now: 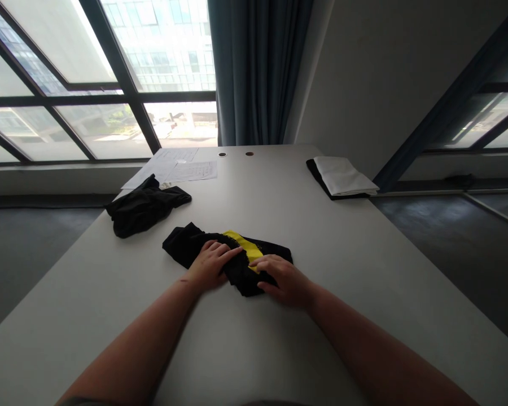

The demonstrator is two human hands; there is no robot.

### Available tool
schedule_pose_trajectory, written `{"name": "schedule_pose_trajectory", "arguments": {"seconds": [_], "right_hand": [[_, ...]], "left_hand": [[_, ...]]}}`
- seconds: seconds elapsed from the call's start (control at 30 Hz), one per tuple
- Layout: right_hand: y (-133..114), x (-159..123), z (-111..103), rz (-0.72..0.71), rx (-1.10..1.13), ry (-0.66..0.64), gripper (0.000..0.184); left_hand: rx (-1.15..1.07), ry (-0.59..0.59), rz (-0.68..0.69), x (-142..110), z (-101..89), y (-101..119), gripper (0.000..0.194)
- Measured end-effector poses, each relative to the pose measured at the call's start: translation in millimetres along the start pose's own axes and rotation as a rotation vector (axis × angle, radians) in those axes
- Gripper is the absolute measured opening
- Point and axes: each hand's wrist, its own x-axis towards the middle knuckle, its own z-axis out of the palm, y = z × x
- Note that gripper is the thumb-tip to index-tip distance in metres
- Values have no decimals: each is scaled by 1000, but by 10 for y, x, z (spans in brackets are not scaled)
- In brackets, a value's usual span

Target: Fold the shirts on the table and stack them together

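Note:
A black garment with a yellow band (237, 242) lies crumpled on the white table (254, 338) in front of me. My left hand (211, 264) rests on its left part, fingers lying over the cloth and curled slightly. My right hand (281, 277) presses on the garment's near right edge, fingers bent onto the fabric beside the yellow band. Both forearms reach in from the bottom of the view.
A second black garment (146, 206) lies bunched at the table's left. Sheets of paper (182, 166) lie at the far left edge. A folded white cloth on a black one (342, 176) sits at the far right. Windows and a curtain stand behind the table.

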Motion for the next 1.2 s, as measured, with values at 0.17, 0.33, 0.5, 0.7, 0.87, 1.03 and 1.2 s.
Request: {"name": "schedule_pose_trajectory", "arguments": {"seconds": [0.17, 0.33, 0.5, 0.7, 0.87, 1.03, 1.2], "right_hand": [[213, -3, 55, 123, 5, -168, 70], [315, 7, 94, 69, 7, -99, 48], [354, 0, 105, -7, 74, -68, 36], [301, -19, 68, 125, 86, -10, 30], [218, 25, 23, 231, 157, 35, 16], [180, 13, 24, 268, 187, 25, 17], [211, -6, 11, 280, 191, 42, 12]], "left_hand": [[-62, -105, 71, -13, -120, -14, 69], [-119, -159, 86, -8, -160, -20, 54], [-48, -137, 112, -6, -95, 13, 41], [4, -40, 81, 3, 10, 22, 21], [-133, 131, 85, 2, 20, 57, 15], [-319, 19, 203, 28, -44, 136, 19], [-374, -49, 191, 39, -83, 138, 38]]}}
